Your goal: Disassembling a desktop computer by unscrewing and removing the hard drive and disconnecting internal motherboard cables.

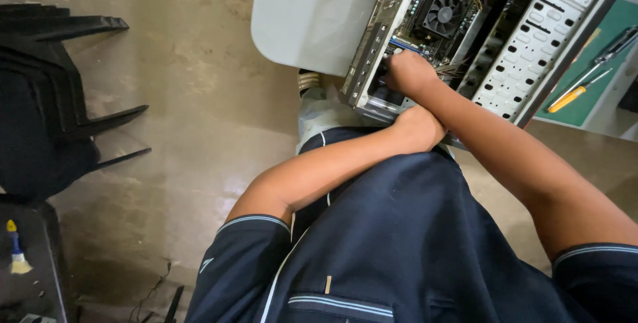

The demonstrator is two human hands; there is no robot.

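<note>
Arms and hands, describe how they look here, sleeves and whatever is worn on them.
Both forearms are bare, and no gloves, rings or watch show on the left hand or the right hand. The left sleeve and right sleeve are short, dark navy, each edged by a thin pale stripe at the cuff. They belong to a dark navy shirt with pale piping down the front.

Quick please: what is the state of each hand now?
Left hand: closed on the near edge of the computer case; what it grips is hidden.
Right hand: inside the case, fingers hidden; cannot tell.

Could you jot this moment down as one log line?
right hand inside open computer case | left hand at case edge | screwdriver unused
</note>
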